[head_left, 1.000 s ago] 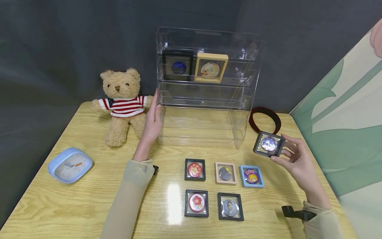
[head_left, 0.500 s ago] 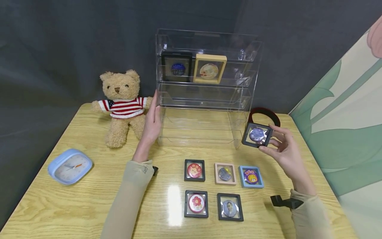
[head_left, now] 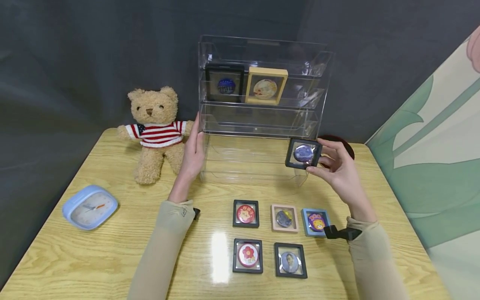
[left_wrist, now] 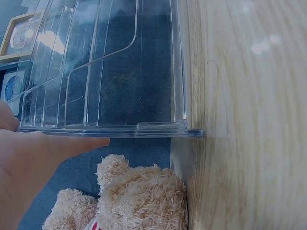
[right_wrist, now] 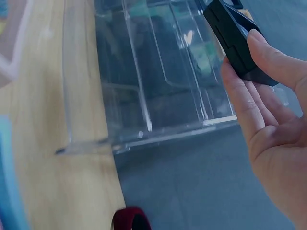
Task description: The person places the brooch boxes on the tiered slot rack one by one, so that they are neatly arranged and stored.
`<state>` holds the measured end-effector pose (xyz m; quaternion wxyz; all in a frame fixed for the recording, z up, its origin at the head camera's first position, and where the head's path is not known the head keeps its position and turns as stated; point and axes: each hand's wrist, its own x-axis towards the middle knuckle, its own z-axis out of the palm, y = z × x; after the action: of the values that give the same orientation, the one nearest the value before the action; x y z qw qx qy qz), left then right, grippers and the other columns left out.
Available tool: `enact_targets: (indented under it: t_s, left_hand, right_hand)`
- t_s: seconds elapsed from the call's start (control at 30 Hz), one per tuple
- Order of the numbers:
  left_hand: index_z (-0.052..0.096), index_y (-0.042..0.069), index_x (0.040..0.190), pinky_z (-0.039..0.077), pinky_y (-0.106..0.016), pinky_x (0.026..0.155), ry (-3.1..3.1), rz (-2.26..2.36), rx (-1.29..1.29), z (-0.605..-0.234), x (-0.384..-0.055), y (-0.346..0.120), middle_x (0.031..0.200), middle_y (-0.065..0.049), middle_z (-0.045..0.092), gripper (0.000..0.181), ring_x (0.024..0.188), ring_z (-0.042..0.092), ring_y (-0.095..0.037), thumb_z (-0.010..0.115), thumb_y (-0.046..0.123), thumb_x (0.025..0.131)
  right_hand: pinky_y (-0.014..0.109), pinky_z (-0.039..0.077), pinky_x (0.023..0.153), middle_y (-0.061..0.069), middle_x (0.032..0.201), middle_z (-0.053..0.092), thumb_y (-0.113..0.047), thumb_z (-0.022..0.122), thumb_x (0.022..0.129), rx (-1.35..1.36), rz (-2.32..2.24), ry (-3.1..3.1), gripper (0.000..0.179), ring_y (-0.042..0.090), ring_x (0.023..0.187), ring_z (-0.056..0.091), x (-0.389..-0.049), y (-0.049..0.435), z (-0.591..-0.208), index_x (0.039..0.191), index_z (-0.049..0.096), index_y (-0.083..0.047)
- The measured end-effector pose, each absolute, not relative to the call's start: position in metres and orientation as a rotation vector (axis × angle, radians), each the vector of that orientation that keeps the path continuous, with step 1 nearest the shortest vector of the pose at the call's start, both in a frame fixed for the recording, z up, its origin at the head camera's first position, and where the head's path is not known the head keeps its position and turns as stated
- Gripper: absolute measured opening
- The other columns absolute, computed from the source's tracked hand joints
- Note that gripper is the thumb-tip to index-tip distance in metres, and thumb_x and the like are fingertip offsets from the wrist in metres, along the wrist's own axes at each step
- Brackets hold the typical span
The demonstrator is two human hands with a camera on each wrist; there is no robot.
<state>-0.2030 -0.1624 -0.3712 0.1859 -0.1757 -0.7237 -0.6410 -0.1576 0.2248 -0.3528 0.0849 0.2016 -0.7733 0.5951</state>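
My right hand [head_left: 339, 177] pinches a black-framed display case [head_left: 303, 153] with a round blue-purple badge inside. In the head view it hangs in front of the lower right of a clear tiered rack [head_left: 258, 114]; the right wrist view shows the case [right_wrist: 237, 45] edge-on between thumb and fingers. With fingers straight, my left hand [head_left: 193, 154] rests against the rack's left side panel. On the rack's upper tier stand a black frame [head_left: 208, 85] with a dark blue badge and a yellow frame [head_left: 283, 85] with a pale badge, side by side.
Several framed badges lie in front of the rack, among them a pink frame [head_left: 273, 218] and a blue frame [head_left: 305, 223]. A teddy bear [head_left: 153, 112] sits left of the rack, a light-blue clock [head_left: 90, 207] nearer. A dark red band [head_left: 346, 149] lies behind my right hand.
My right hand has carried the black-framed badge case leftward and up, from beside the dark red band to in front of the rack. My left hand stays against the rack's side.
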Motion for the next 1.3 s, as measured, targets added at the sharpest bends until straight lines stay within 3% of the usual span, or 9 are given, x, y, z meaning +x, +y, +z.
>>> enact_targets:
  t_s: [0.23, 0.4, 0.63, 1.03, 1.3]
  left_hand:
    - [0.013, -0.007, 0.168, 0.018, -0.033, 0.129, -2.051, -1.814, -0.487, -0.372, -0.203, -0.165, 0.175, -0.024, 0.015, 0.054, 0.161, 0.019, -0.036, 0.026, 0.000, 0.116]
    - [0.013, -0.006, 0.169, 0.018, -0.033, 0.129, -2.072, -1.820, -0.475, -0.373, -0.203, -0.166, 0.175, -0.023, 0.014, 0.054, 0.161, 0.017, -0.035, 0.026, 0.002, 0.117]
    - [0.013, -0.004, 0.170, 0.018, -0.034, 0.130, -2.081, -1.833, -0.464, -0.373, -0.203, -0.167, 0.176, -0.021, 0.013, 0.055, 0.162, 0.017, -0.032, 0.025, 0.002, 0.117]
    - [0.012, -0.003, 0.170, 0.018, -0.035, 0.130, -2.108, -1.828, -0.446, -0.368, -0.201, -0.166, 0.176, -0.021, 0.012, 0.055, 0.162, 0.015, -0.031, 0.026, 0.004, 0.117]
    - [0.011, -0.001, 0.171, 0.017, -0.034, 0.130, -2.097, -1.808, -0.452, -0.389, -0.219, -0.167, 0.177, -0.018, 0.011, 0.055, 0.162, 0.014, -0.031, 0.025, 0.004, 0.117]
  right_hand:
    - [0.019, 0.057, 0.081, 0.003, 0.126, 0.065, 0.020, 0.070, 0.094, 0.638, 1.718, -2.272, 0.061, 0.014, 0.095, 0.068, -0.177, 0.199, -0.343, 0.148, 0.057, -0.006]
    - [0.022, 0.061, 0.082, 0.004, 0.122, 0.068, 0.022, 0.068, 0.094, 0.677, 1.774, -2.181, 0.055, 0.012, 0.094, 0.073, -0.193, 0.177, -0.338, 0.143, 0.057, 0.000]
    - [0.028, 0.063, 0.079, 0.008, 0.097, 0.068, 0.010, 0.071, 0.099, 0.689, 1.745, -2.135, 0.045, 0.014, 0.082, 0.073, -0.212, 0.144, -0.326, 0.141, 0.060, -0.001]
    - [0.029, 0.060, 0.085, 0.004, 0.099, 0.073, 0.006, 0.073, 0.099, 0.700, 1.689, -2.133, 0.033, 0.018, 0.091, 0.072, -0.236, 0.099, -0.312, 0.130, 0.062, 0.003]
    - [0.030, 0.060, 0.089, 0.016, 0.110, 0.076, -0.004, 0.078, 0.098, 0.655, 1.524, -2.210, 0.031, 0.018, 0.096, 0.074, -0.251, 0.074, -0.305, 0.127, 0.067, 0.000]
